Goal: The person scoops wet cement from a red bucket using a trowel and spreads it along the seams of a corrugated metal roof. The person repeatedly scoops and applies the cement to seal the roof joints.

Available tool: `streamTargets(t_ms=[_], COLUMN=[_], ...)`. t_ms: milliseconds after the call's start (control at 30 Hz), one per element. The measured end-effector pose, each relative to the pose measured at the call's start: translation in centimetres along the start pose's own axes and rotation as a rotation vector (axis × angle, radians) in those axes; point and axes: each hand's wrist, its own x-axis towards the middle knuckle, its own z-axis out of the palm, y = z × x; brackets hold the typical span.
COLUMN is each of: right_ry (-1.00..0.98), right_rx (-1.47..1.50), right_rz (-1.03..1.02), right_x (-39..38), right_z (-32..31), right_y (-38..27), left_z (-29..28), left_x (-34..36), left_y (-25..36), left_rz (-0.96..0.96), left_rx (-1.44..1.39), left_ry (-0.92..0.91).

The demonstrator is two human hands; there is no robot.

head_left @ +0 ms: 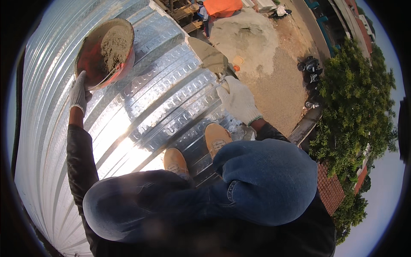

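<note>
My left hand (78,95), in a white knit glove, grips the near rim of a red bucket (126,69). The bucket tilts so that its inside shows, with wet grey mortar (115,48) heaped in it. In my right hand (240,99), also gloved, is a trowel (209,55). Its broad, mortar-coloured blade points away from me, along the edge of the ribbed metal decking (169,73). The glove hides most of the trowel's handle.
My tan shoes (174,160) stand on the ribbed decking near its right edge. Far below lies sandy ground (265,77), with a person (203,18), an orange sheet (222,6) and motorcycles (311,68). A leafy tree (355,94) rises at right. Sunlight glares off the metal.
</note>
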Motion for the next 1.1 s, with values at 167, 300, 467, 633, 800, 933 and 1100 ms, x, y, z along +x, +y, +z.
streamTargets(t_ms=[167, 300, 467, 633, 800, 933, 1100], right_ry=[-0.054, -0.3, -0.234, -0.208, -0.386, -0.433, -0.185], right_rx=[-0.207, -0.405, -0.447, -0.345, -0.309, -0.032, 0.039], right_rz=[-0.388, -0.609, -0.877, -0.924, -0.456, -0.193, 0.02], right_x=[9.3, 17.5, 20.9, 21.2, 14.6, 7.3, 1.5], right_z=[-0.8, -1.5, -2.0, -2.4, -4.1, -4.1, -1.4], right_y=[8.5, 14.1, 14.1, 17.4, 17.2, 17.2, 16.0], left_z=[-1.0, -0.2, -0.3, 1.0, 1.2, 4.4, 10.3], left_x=[-4.0, -6.8, -8.6, -8.6, -9.5, -13.5, -22.2], left_y=[1.1, 1.1, 1.1, 0.6, 0.1, -3.8, -6.5], left_rz=[0.036, 0.006, 0.026, -0.03, -0.023, -0.02, -0.123], left_rx=[0.119, 0.14, 0.281, 0.352, 0.226, -0.006, -0.12], left_ry=[0.088, 0.15, 0.172, 0.181, 0.254, 0.377, 0.007])
